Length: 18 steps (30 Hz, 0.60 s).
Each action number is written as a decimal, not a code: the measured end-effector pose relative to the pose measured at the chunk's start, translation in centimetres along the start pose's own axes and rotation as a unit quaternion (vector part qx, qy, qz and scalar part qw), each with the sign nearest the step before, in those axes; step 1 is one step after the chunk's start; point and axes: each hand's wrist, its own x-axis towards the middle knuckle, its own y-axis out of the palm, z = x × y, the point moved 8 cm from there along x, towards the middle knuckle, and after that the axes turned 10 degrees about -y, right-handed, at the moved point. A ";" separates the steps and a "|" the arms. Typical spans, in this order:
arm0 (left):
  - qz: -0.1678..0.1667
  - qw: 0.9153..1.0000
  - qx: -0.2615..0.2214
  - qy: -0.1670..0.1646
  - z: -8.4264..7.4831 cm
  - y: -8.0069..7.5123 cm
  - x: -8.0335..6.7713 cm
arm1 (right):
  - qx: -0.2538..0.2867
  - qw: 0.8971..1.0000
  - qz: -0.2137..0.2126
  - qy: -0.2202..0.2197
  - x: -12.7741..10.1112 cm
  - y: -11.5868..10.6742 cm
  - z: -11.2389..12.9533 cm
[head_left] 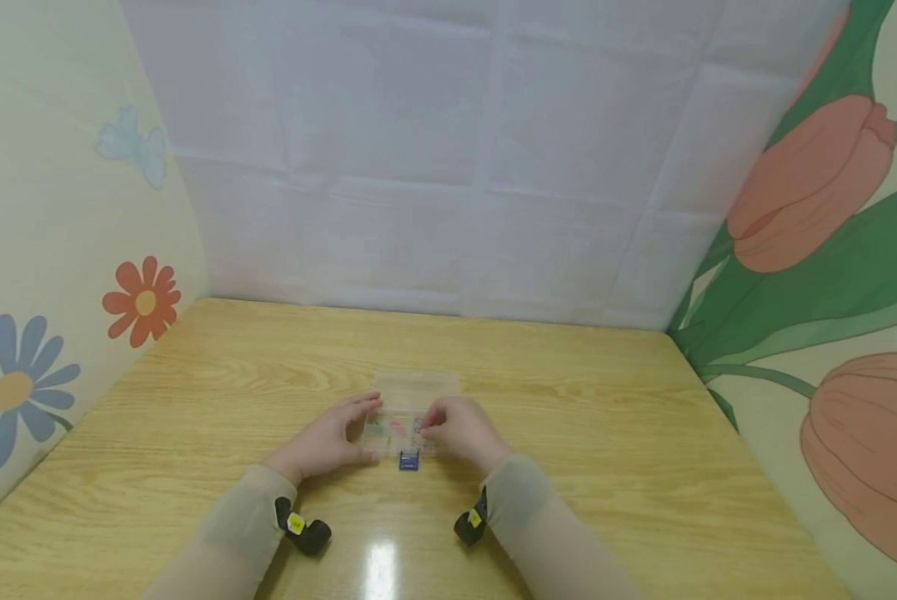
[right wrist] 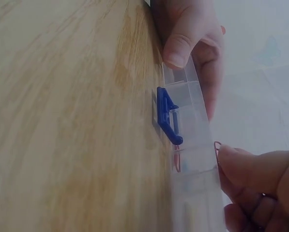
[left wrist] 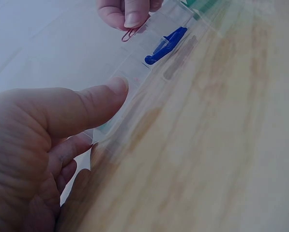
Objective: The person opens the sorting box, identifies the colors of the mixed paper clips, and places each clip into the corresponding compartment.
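A clear plastic compartment box [right wrist: 195, 162] lies on the table with its clear lid [head_left: 416, 387] folded back. On its front wall hangs a blue latch [head_left: 408, 461]. My left hand [head_left: 328, 437] grips the box's left end, thumb [left wrist: 103, 96] along the front wall and fingers round toward the back. Over the right part of the box, my right hand [head_left: 465, 429] pinches a red paper clip [left wrist: 128, 35] between thumb and fingertips. Through the front wall, another red paper clip [right wrist: 177, 159] shows in a compartment. Small red pieces [head_left: 398, 426] lie in a middle section.
The wooden table [head_left: 568, 400] runs back to a white cloth [head_left: 418, 167]. Flower-printed panels stand at the left [head_left: 58, 250] and right [head_left: 854, 333]. Each wrist carries a small black camera [head_left: 309, 535].
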 end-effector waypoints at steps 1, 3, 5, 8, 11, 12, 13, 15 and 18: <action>-0.001 1.000 0.002 0.004 -0.1 0.0 0.0 | 0.001 1.000 0.000 0.001 0.0 0.0 0.0; 0.000 1.000 0.001 0.004 0.0 0.0 0.0 | 0.003 1.000 -0.001 0.001 0.0 0.0 0.0; 0.000 1.000 0.001 0.003 0.0 0.0 0.0 | 0.005 1.000 -0.001 0.001 0.0 0.1 0.0; -0.001 1.000 0.001 0.004 0.1 0.0 0.0 | 0.009 1.000 0.000 -0.002 0.0 0.0 -0.1; -0.002 1.000 0.002 0.005 0.2 0.1 0.1 | 0.010 1.000 0.000 -0.007 0.0 0.0 0.0; -0.002 1.000 0.002 0.006 0.2 0.1 0.1 | 0.013 1.000 -0.001 -0.011 -0.1 -0.1 0.0; -0.003 1.000 0.004 0.007 0.2 0.1 0.1 | 0.013 1.000 -0.002 -0.015 -0.1 -0.2 0.0; -0.004 1.000 0.006 0.005 0.2 0.1 0.1 | 0.021 0.999 -0.007 -0.027 -0.3 -0.6 0.0; -0.005 1.000 0.009 0.007 0.0 0.1 0.0 | 0.017 0.999 -0.011 -0.050 -0.8 -1.3 -0.1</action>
